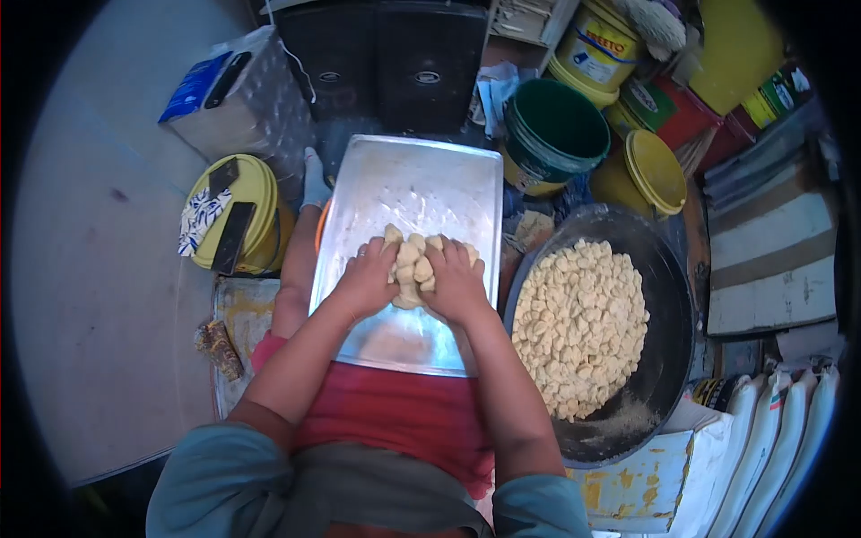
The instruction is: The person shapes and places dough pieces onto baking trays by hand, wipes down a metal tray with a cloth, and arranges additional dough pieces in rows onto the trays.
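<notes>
A shiny metal baking tray (395,175) lies across my lap. On its middle sits a small heap of pale dough pieces (409,269), pressed between my two hands. My left hand (366,276) curls around the heap's left side, and my right hand (456,280) cups the right side, its fingers over the pieces. To the right stands a wide black basin (659,359) that holds a large mound of similar dough pieces (578,327), with some pale powder on its inner wall.
Left of my leg stands a yellow lidded bucket (256,184) with phones on top. Behind the basin are a dark green bucket (558,125) and a yellow bucket (659,170). Black speakers (429,67) stand beyond the tray; several white filled sacks (762,448) line the lower right.
</notes>
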Demonstrator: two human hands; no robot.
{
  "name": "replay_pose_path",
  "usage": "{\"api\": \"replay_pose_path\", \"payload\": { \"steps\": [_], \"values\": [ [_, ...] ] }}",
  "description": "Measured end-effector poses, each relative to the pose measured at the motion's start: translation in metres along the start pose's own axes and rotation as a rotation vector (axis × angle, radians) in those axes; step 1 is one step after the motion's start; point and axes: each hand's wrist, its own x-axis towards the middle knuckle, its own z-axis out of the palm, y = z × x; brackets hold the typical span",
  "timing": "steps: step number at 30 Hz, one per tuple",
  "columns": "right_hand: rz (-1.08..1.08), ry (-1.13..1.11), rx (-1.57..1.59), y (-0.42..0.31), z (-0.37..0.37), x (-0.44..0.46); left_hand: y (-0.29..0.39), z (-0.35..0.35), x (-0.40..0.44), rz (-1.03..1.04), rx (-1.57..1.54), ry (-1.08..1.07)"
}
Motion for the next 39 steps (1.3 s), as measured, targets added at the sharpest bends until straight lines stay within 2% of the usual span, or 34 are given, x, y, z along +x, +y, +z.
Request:
{"api": "replay_pose_path", "payload": {
  "steps": [1, 3, 4, 5, 6, 8, 9, 11, 12, 13, 14, 15, 17, 20, 22, 23, 26, 27, 30, 32, 33, 35, 36, 38, 39],
  "values": [
    [-0.004, -0.049, 0.023, 0.001, -0.004, 0.001, -0.007, -0.005, -0.001, 0.005, 0.036, -0.030],
    [-0.028, -0.196, 0.119, 0.007, -0.020, 0.001, -0.024, -0.012, -0.002, 0.138, -0.210, -0.009],
    [-0.138, -0.176, 0.255, 0.019, -0.029, 0.001, -0.033, -0.015, -0.001, 0.207, -0.334, 0.004],
    [-0.150, -0.177, 0.393, 0.026, -0.041, 0.003, -0.041, -0.017, 0.000, 0.263, -0.422, 0.085],
    [-0.160, -0.177, 0.534, 0.029, -0.054, 0.006, -0.048, -0.023, 0.001, 0.182, -0.409, 0.108],
    [0.087, -0.068, 0.591, 0.029, -0.071, 0.012, -0.061, -0.035, 0.004, 0.025, -0.381, 0.152],
    [0.203, 0.033, 0.490, 0.038, -0.069, 0.015, -0.073, -0.029, 0.005, 0.001, -0.232, 0.301],
    [0.420, 0.242, 0.266, 0.064, -0.052, 0.026, -0.106, 0.000, 0.008, -0.044, -0.155, 0.523],
    [0.426, 0.330, 0.406, 0.075, -0.025, 0.031, -0.123, 0.012, 0.009, -0.067, -0.110, 0.637],
    [0.430, 0.413, 0.549, 0.088, 0.012, 0.029, -0.140, 0.022, 0.007, -0.116, -0.228, 0.488],
    [0.434, 0.495, 0.693, 0.094, 0.035, 0.025, -0.144, 0.031, 0.001, -0.151, -0.323, 0.455],
    [0.359, 0.416, 0.566, 0.095, 0.036, 0.017, -0.139, 0.037, -0.011, -0.187, -0.419, 0.417],
    [0.300, 0.342, 0.685, 0.097, 0.038, 0.014, -0.138, 0.038, -0.028, -0.231, -0.604, 0.325],
    [0.265, 0.223, 0.751, 0.085, 0.035, 0.003, -0.092, -0.026, -0.069, -0.350, -0.564, 0.165],
    [0.224, 0.194, 0.883, 0.079, 0.042, -0.006, -0.100, -0.018, -0.082, -0.347, -0.594, 0.226],
    [0.238, 0.207, 0.776, 0.077, 0.041, -0.006, -0.107, -0.013, -0.085, -0.348, -0.608, 0.258],
    [0.126, 0.465, 0.380, 0.074, 0.037, 0.007, -0.135, 0.009, -0.075, -0.075, -0.074, 0.589],
    [0.104, 0.500, 0.396, 0.053, 0.017, 0.012, -0.129, 0.000, -0.069, -0.006, -0.105, 0.562],
    [-0.015, 0.212, 0.636, 0.002, -0.001, 0.034, -0.094, -0.021, -0.039, 0.173, -0.253, 0.413],
    [-0.151, -0.025, 0.101, -0.016, 0.015, 0.044, -0.087, -0.005, -0.011, 0.254, -0.429, 0.245],
    [-0.179, -0.071, 0.036, -0.033, 0.010, 0.046, -0.084, -0.010, -0.002, 0.228, -0.429, 0.134],
    [-0.185, -0.191, 0.157, -0.016, 0.015, 0.074, -0.085, -0.023, 0.015, 0.175, -0.429, -0.079],
    [-0.186, -0.253, 0.218, -0.008, 0.017, 0.090, -0.092, -0.022, 0.025, 0.130, -0.445, 0.013],
    [-0.081, -0.164, 0.264, -0.011, 0.009, 0.113, -0.110, -0.022, 0.045, 0.054, -0.567, 0.268],
    [-0.031, -0.051, 0.374, -0.015, 0.004, 0.127, -0.116, -0.027, 0.056, 0.091, -0.525, 0.384]
  ]
}}
